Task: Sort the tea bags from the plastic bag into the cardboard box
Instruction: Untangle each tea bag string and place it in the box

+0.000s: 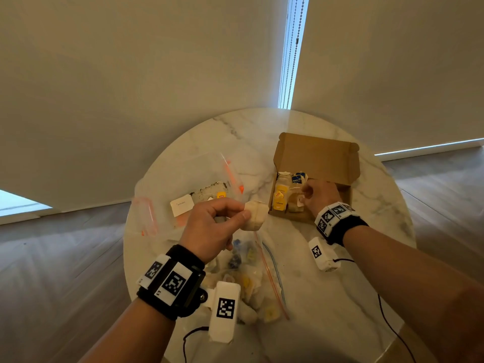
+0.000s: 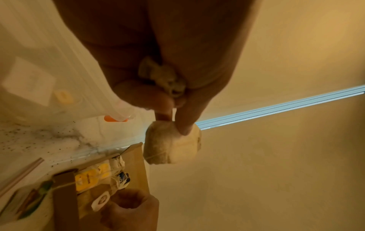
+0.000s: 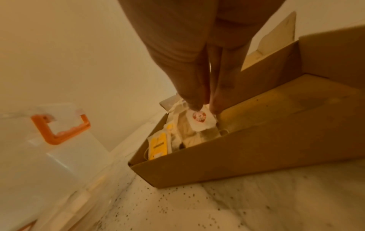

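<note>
My left hand (image 1: 245, 212) is raised over the table's middle and pinches a beige tea bag (image 1: 256, 215) between thumb and forefinger; the left wrist view shows the tea bag (image 2: 171, 144) hanging from the hand (image 2: 175, 123), with something crumpled in the palm. The open cardboard box (image 1: 318, 155) lies at the right with several tea bags in its left part. My right hand (image 1: 305, 195) reaches into it and pinches a white tea bag tag (image 3: 199, 119) with a red mark. A clear plastic bag (image 1: 272, 286) holding several tea bags lies near me.
A second clear bag (image 1: 199, 179) with an orange zip slider (image 3: 59, 129) lies at the left, holding a white card and loose tea crumbs. The round marble table (image 1: 366, 271) is speckled with crumbs. Thin cables run from both wrist cameras.
</note>
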The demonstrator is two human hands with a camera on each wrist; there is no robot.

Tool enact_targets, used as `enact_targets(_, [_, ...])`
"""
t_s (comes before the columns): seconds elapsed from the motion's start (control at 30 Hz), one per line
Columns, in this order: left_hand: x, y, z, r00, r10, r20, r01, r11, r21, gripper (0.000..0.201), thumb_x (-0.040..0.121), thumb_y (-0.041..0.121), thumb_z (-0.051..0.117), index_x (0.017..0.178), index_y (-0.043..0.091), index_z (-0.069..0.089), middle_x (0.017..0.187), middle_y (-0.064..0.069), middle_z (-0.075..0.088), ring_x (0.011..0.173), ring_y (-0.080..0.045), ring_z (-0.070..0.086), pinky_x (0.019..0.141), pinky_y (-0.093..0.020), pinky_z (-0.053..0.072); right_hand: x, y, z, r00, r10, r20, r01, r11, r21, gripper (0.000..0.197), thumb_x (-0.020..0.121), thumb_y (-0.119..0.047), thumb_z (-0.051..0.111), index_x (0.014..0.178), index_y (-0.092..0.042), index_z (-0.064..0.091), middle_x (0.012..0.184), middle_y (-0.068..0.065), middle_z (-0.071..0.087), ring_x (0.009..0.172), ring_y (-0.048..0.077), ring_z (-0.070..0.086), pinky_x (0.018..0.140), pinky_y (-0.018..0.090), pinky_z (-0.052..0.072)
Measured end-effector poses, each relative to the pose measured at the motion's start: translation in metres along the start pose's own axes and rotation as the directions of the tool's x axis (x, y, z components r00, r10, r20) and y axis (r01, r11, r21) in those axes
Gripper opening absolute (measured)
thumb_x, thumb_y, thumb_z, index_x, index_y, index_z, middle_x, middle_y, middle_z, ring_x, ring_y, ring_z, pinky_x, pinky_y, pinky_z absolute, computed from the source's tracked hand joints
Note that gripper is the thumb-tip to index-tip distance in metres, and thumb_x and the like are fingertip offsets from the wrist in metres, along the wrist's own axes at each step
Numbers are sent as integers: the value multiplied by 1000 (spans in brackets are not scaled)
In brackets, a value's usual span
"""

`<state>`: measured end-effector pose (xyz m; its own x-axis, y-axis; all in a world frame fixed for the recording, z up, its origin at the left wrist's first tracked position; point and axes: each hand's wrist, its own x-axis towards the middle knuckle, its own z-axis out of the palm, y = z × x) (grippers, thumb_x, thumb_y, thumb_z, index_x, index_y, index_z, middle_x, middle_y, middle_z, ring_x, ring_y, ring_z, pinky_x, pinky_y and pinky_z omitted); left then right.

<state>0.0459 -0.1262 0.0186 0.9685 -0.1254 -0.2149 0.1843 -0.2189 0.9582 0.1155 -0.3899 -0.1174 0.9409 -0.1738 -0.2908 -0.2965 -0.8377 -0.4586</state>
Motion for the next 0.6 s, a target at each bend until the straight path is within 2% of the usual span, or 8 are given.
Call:
enact_targets(0.07, [-1, 0, 1, 1000, 0, -4, 0, 1000, -9, 31, 85, 4, 73, 70, 31, 72, 67, 6, 67, 35, -18, 45, 36, -24, 43, -6, 4, -2, 998, 1, -56, 0, 1000, 23, 17, 83, -10, 70, 100, -14, 69, 96, 7, 71, 89, 23, 64, 82, 35, 54])
enact_targets(0.13, [-2, 1, 2, 1000, 2, -1, -2, 1000, -8, 25, 85, 4, 72, 73, 26, 72, 67, 7, 68, 35, -17, 44, 36, -24, 43, -11, 8, -4, 997, 24, -74, -22, 1000, 22, 21, 84, -10, 67, 105, -12, 69, 101, 9, 71, 94, 25, 65, 84, 34, 53])
enact_targets(0.23, [-5, 0, 3, 1000, 6, 5, -6, 1000, -6, 20, 85, 4, 73, 76, 22, 72, 68, 6, 68, 34, -17, 44, 36, -24, 43, -17, 9, -9, 995, 94, 40, -91, 992, -82, 22, 88, -13, 65, 109, -14, 70, 109, 9, 70, 99, 27, 64, 87, 34, 53])
enact_targets(0.3, [-7, 0, 4, 1000, 8, 3, -8, 1000, -7, 24, 85, 5, 73, 74, 26, 73, 69, 5, 68, 35, -17, 44, 36, -23, 43, -22, 5, -11, 987, 110, 119, -95, 987, -128, 20, 91, -14, 60, 108, -15, 70, 111, 10, 69, 99, 27, 64, 85, 35, 54])
enact_targets(0.37, [-8, 0, 3, 1000, 8, 6, -8, 1000, -10, 30, 85, 6, 73, 70, 31, 75, 70, 5, 69, 35, -17, 45, 36, -24, 43, -26, -1, -10, 980, 71, 184, -47, 990, -130, 24, 94, -14, 55, 114, -14, 68, 116, 10, 66, 104, 29, 61, 88, 34, 50])
enact_targets(0.43, [-11, 0, 3, 1000, 7, 1, -7, 1000, -17, 33, 84, 6, 73, 69, 34, 75, 70, 5, 69, 35, -18, 45, 36, -24, 43, -28, -4, -9, 971, 21, 238, -8, 999, -54, 32, 93, -7, 53, 122, -13, 65, 122, 9, 65, 112, 28, 59, 94, 31, 46])
enact_targets(0.5, [-12, 1, 1, 1000, 2, -16, -2, 1000, -25, 30, 84, 6, 74, 69, 31, 75, 71, 5, 69, 35, -19, 45, 36, -25, 43, -29, -4, -11, 969, 24, 244, -16, 999, -32, 33, 90, -1, 53, 119, -11, 67, 120, 10, 66, 111, 27, 60, 98, 33, 47])
enact_targets(0.6, [-15, 1, 0, 999, -1, -33, 1, 1000, -24, 21, 84, 5, 74, 74, 24, 73, 71, 4, 69, 36, -19, 45, 37, -25, 43, -34, -2, -18, 973, 72, 221, -54, 995, -85, 26, 90, -4, 52, 107, -9, 70, 115, 13, 67, 106, 28, 62, 95, 38, 50])
